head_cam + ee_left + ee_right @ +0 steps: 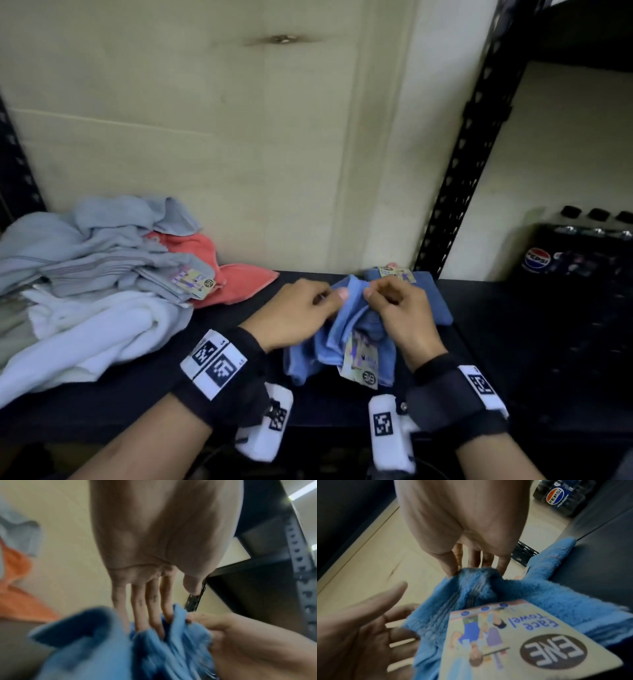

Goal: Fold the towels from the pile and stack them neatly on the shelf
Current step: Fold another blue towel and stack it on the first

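Observation:
A light blue face towel hangs bunched between my hands over the black shelf board, its paper label dangling at the front. My right hand pinches the towel's top edge between thumb and fingers. My left hand has straight fingers pushed into the folds, and its thumb stands clear of the cloth in both wrist views. A folded darker blue towel with its own label lies just behind. The unfolded pile of grey, coral and white towels sits at the left.
A cream back panel closes the shelf bay. A black perforated upright stands to the right of the folded towel. Beyond it, a dark pack of Pepsi bottles sits at the far right. Bare shelf board lies between the pile and my hands.

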